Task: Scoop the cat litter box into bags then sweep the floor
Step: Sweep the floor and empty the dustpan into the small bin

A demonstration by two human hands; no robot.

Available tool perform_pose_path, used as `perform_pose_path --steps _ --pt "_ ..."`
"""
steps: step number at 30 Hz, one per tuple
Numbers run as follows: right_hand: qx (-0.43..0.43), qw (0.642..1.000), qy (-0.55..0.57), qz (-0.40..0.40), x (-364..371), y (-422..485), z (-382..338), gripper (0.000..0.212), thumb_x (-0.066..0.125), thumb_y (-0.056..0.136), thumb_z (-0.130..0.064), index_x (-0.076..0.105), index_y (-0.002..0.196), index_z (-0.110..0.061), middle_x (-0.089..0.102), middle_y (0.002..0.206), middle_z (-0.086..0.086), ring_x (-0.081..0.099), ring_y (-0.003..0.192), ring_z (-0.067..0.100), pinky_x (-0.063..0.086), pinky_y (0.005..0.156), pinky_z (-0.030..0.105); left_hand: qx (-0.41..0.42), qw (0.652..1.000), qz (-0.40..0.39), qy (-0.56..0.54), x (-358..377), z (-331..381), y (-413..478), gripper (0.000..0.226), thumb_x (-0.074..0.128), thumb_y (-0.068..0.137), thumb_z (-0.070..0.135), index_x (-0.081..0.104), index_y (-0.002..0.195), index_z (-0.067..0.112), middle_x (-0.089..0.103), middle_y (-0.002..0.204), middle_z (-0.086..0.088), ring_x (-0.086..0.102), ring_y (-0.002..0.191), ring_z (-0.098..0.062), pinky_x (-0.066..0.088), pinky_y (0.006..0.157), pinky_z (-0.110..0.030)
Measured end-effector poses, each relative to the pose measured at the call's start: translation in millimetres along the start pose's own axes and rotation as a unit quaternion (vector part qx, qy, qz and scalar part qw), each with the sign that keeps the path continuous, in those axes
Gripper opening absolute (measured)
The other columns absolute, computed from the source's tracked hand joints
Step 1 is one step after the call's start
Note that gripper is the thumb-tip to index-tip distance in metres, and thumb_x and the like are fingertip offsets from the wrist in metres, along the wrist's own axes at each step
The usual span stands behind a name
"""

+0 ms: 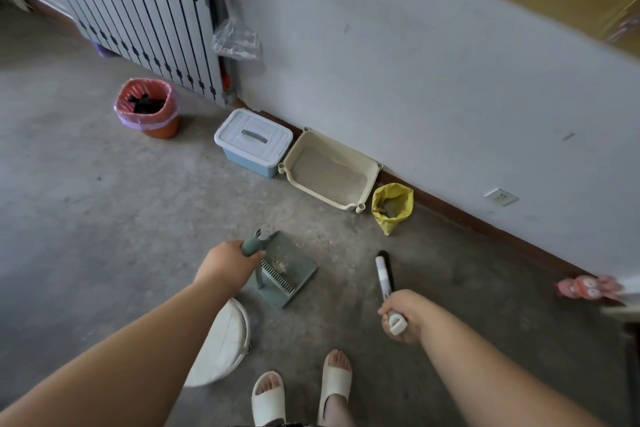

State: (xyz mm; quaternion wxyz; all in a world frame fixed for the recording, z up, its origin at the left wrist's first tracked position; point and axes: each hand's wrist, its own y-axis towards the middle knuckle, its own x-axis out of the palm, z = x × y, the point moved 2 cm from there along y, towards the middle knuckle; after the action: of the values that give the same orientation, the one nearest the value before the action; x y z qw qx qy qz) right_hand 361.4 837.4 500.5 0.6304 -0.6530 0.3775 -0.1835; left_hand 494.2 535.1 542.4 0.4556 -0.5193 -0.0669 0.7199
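Grey concrete floor (104, 218) runs to a white wall, where the cream plastic litter box (322, 144) sits just beside an open yellow plastic bag (398, 198). I judge this the sweeping step: my left hand (225, 262) grips the teal dustpan (291, 267) by its handle, my right hand (403, 314) wraps the white-handled black brush (383, 276). Next, brush stray grains over the pan's lip. Open floor lies between them.

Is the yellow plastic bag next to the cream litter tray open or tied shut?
Open. The yellow plastic bag has its mouth gaping upward, with something dark and grey visible inside; no knot shows.
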Motion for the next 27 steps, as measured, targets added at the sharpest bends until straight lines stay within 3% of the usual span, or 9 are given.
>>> perform_pose_path --steps 5,8,12,18,22,27 --pt "0.008 0.997 0.044 -0.068 49 -14 -19 0.02 0.039 0.088 0.0 0.047 0.074 -0.012 0.041 0.056 0.002 0.043 0.031 0.011 0.036 0.035 0.015 -0.019 0.997 0.055 -0.047 -37 -9 -1 0.029 0.06 0.089 0.042 0.064 0.087 0.014 0.06 0.073 -0.005 0.058 0.074 -0.026 0.04 0.066 -0.028" --pt "-0.009 0.994 0.057 -0.091 65 -30 -38 0.019 0.039 0.092 0.002 0.043 0.075 -0.006 0.038 0.052 0.005 0.041 0.03 0.012 0.036 0.034 0.015 -0.026 0.994 0.078 -0.068 -59 -16 -3 0.029 0.06 0.088 0.043 0.064 0.086 0.015 0.059 0.068 -0.005 0.058 0.068 -0.027 0.041 0.062 -0.029" --pt "-0.014 0.99 0.089 -0.111 78 -39 -60 0.016 0.04 0.095 -0.002 0.044 0.08 -0.006 0.037 0.05 0.003 0.04 0.029 0.011 0.034 0.034 0.014 -0.023 0.993 0.099 -0.056 -76 -25 -8 0.03 0.059 0.089 0.043 0.064 0.088 0.014 0.062 0.077 -0.008 0.06 0.079 -0.03 0.042 0.067 -0.029" --pt "0.002 0.975 0.126 -0.185 91 -44 -87 0.028 0.038 0.096 -0.005 0.04 0.068 -0.009 0.04 0.042 0.002 0.043 0.027 0.01 0.036 0.031 0.012 -0.034 0.989 0.134 -0.055 -92 -39 -8 0.024 0.06 0.089 0.04 0.059 0.081 0.018 0.061 0.076 -0.008 0.056 0.077 -0.028 0.039 0.066 -0.029" --pt "0.008 0.973 0.139 -0.185 78 -49 -116 0.024 0.041 0.095 -0.007 0.041 0.071 -0.008 0.04 0.047 0.004 0.045 0.029 0.011 0.039 0.031 0.014 -0.05 0.987 0.146 -0.038 -99 -45 2 0.027 0.059 0.088 0.041 0.059 0.079 0.016 0.062 0.08 -0.011 0.061 0.086 -0.032 0.041 0.067 -0.031" --pt "-0.016 0.976 0.165 -0.143 89 -62 -146 0.021 0.044 0.095 -0.004 0.044 0.075 -0.008 0.042 0.04 0.004 0.043 0.024 0.012 0.04 0.03 0.014 -0.084 0.982 0.163 -0.044 -109 -45 14 0.03 0.06 0.088 0.042 0.06 0.081 0.013 0.062 0.082 -0.012 0.06 0.086 -0.032 0.041 0.068 -0.031"
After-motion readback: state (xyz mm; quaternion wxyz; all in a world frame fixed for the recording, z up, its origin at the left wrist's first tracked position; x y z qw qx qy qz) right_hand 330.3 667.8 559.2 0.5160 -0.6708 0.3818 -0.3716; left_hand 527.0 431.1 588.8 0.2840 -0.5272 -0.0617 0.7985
